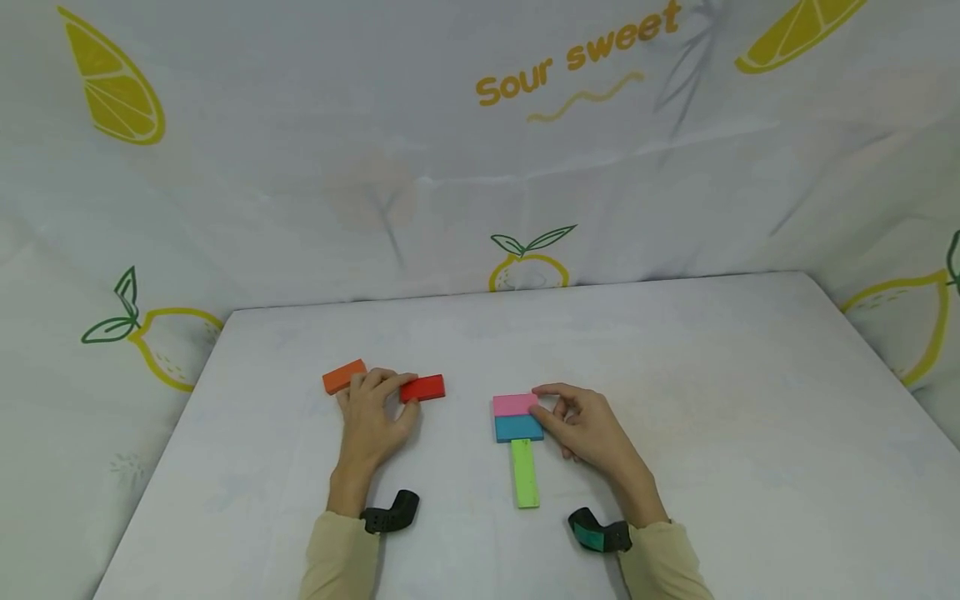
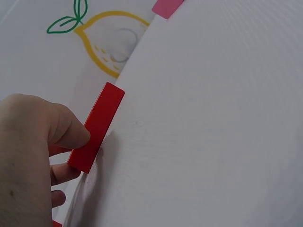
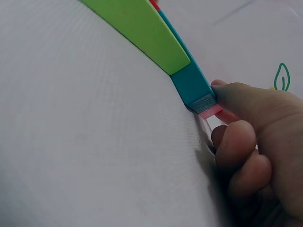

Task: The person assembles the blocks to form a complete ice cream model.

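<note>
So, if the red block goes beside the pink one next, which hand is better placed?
Probably the left hand: it pinches the red block between thumb and fingers. The right hand is at the pink block, on the end away from the red one.

- Left arm: beige sleeve [image 1: 341, 557] to the wrist, reaching forward from the lower edge of the head view.
- Left hand [image 1: 371, 425]: back uppermost, fingers bent; thumb [image 2: 71, 132] and index finger opposed in a pinch, remaining fingers spread to the left.
- Right arm: matching sleeve [image 1: 664, 560], angled forward and inward to the left.
- Right hand [image 1: 592, 427]: turned on its side, thumb nearer the body; thumb [image 3: 236, 97] and index finger extended in a pinch, other fingers curled toward the palm.
- Hands: apart, roughly level.
</note>
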{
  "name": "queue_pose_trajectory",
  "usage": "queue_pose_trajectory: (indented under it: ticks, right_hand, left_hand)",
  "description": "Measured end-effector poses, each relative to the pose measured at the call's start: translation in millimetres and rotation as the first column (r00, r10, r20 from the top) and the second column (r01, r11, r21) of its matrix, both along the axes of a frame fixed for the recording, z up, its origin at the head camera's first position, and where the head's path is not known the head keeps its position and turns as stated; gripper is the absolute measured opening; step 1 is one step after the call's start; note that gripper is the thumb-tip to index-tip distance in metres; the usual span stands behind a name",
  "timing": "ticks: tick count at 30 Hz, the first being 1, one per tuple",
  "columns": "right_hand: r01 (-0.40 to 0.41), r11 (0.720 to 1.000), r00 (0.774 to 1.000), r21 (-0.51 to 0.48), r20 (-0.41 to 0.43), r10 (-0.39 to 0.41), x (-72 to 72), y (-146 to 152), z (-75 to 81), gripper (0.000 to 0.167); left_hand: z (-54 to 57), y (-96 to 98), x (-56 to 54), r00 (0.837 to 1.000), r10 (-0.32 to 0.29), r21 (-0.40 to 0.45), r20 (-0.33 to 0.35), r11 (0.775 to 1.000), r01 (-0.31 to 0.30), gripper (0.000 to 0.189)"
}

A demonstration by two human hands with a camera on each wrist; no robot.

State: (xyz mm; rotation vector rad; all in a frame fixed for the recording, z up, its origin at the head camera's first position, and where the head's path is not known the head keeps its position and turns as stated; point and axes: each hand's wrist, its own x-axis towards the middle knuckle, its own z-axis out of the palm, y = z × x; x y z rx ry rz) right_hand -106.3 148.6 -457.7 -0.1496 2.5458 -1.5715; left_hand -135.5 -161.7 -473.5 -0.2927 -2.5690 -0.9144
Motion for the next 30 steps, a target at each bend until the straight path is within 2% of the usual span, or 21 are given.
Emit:
queue_pose_trajectory:
  ticks: [4, 16, 30]
  right_hand:
    - [-0.004, 1.000, 1.000, -0.008, -0.009, 0.004, -0.6, -0.2, 0.1, 0.036]
    - [0.004, 1.000, 1.000, -0.007, 0.002, -0.004, -0.4, -0.6, 1.1, 0.035]
    - [0.003, 1.000, 1.000, -0.006, 0.007, -0.003, 0.7, -0.3, 1.7, 0.034]
  left_hand:
    - [-0.6, 3.8, -2.2, 1.000, -0.009, 0.013, 0.001, 1.000, 0.009, 0.029]
    - [0.9, 28.3, -4.1, 0.996, -0.038, 0.043, 0.076, 0.998, 0.035, 0.031]
    - [0.1, 38.0, -6.4, 0.995, -0.025, 0.081, 0.095, 0.997, 0.018, 0.031]
